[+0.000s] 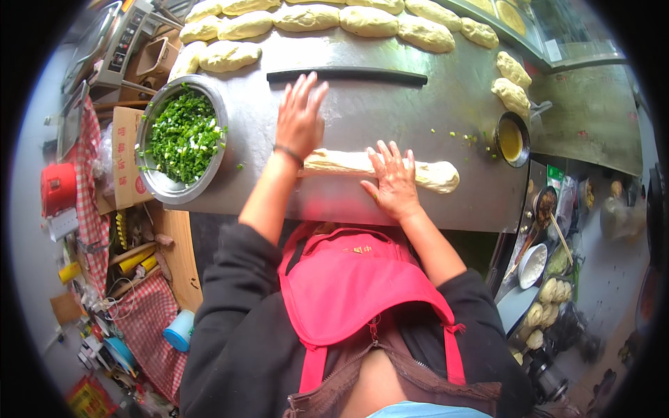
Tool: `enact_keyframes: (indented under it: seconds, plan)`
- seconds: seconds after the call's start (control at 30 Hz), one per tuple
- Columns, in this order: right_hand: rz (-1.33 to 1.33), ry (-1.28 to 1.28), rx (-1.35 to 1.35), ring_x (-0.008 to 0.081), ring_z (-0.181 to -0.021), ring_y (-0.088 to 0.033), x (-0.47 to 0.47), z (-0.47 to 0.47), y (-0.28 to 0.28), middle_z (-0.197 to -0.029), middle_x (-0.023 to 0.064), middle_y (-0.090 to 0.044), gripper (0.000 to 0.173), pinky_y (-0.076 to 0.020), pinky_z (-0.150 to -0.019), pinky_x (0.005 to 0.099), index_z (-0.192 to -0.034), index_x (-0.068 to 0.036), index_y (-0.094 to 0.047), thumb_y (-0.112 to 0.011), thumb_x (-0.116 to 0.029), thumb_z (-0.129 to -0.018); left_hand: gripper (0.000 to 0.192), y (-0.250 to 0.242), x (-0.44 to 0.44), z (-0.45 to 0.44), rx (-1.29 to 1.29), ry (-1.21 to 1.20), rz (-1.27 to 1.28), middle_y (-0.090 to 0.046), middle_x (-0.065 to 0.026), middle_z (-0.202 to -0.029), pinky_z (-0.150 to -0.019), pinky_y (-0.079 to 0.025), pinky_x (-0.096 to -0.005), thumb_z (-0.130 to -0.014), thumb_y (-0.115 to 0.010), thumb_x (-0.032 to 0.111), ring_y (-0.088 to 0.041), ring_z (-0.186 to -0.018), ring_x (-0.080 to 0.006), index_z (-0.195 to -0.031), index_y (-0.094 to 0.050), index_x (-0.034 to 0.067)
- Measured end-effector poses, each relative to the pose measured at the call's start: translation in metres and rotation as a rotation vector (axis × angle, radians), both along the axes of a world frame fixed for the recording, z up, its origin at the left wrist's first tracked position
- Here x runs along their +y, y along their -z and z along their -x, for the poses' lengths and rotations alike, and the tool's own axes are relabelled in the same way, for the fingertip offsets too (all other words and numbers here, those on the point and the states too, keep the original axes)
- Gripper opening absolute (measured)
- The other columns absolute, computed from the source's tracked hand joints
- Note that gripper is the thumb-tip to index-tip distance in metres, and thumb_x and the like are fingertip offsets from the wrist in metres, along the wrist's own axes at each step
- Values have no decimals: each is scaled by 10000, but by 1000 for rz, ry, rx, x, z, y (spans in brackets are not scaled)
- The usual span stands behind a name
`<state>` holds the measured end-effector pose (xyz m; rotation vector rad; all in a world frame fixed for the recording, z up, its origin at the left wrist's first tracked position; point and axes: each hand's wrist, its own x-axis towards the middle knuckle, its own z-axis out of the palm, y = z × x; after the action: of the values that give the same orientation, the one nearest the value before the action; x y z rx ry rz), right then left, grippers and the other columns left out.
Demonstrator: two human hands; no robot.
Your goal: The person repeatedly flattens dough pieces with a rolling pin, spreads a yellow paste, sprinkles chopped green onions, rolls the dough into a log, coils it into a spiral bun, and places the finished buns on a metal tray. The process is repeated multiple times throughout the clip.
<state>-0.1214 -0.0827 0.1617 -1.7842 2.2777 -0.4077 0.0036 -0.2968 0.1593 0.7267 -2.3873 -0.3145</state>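
A long roll of dough (339, 163) lies across the steel worktop (251, 130) in front of me, its right end thicker and rounded. My right hand (392, 180) rests flat on it, fingers extended and slightly spread. My left hand (301, 117) is just beyond the roll's left end, slightly blurred, palm down with its fingers straight and nothing in them. The left wrist hides that end of the dough. Farther back, a long black bar (350, 76) lies crosswise near my left fingertips.
Several dough pieces (368, 22) line the worktop's back, with others (511, 96) at right. On the left stands a metal bowl (222, 162) of chopped scallions (183, 136). A small bowl of yellow liquid (510, 142) sits near the right edge, with scallion bits (452, 134) scattered beside it.
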Motion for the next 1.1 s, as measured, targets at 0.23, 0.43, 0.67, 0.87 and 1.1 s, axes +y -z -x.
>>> enact_keyframes:
  seconds: [0.23, 0.43, 0.67, 0.87, 1.1]
  plan:
    - [271, 258, -174, 305, -1251, -467, 57, 68, 6, -1325, 112, -522, 442, -333, -1063, 469, -1312, -88, -485, -566, -283, -924, 411, 11, -90, 40, -595, -147, -47, -570, -107, -1186, -952, -426, -449, -818, -572, 178, -546, -1093, -326, -1228, -569, 147]
    - [853, 930, -1377, 191, -1019, -601, 83, 102, -18, -1112, 103, -603, 223, -469, -932, 323, -1131, -2, -551, -530, -139, -957, 290, -18, -19, 5, -176, 145, 4, -568, -87, -1009, -764, -503, -390, -806, -674, 211, -583, -922, -296, -1069, -581, 131]
    - [295, 339, 99, 299, -1291, -429, 77, 93, -46, -1347, 91, -509, 380, -271, -1096, 483, -1254, -140, -560, -585, -133, -875, 409, -27, 77, -16, -292, 471, -330, -546, -113, -1071, -858, -451, -418, -746, -704, 152, -545, -979, -313, -1133, -582, 100]
    - [16, 394, 159, 320, -1320, -383, 51, 121, 9, -1444, 110, -396, 516, -269, -1094, 498, -1396, -187, -423, -522, -316, -906, 648, 2, 72, 18, -473, 283, -228, -270, -166, -1501, -1135, -206, -458, -887, -546, 451, -252, -1391, -341, -1432, -368, 146]
    - [226, 381, 214, 328, -1350, -332, -8, 179, 25, -1467, 119, -361, 581, -232, -1114, 489, -1417, -107, -362, -505, -388, -929, 647, 17, 17, 77, -435, 129, -95, -302, -169, -1483, -1127, -223, -467, -899, -529, 465, -273, -1378, -349, -1431, -357, 138]
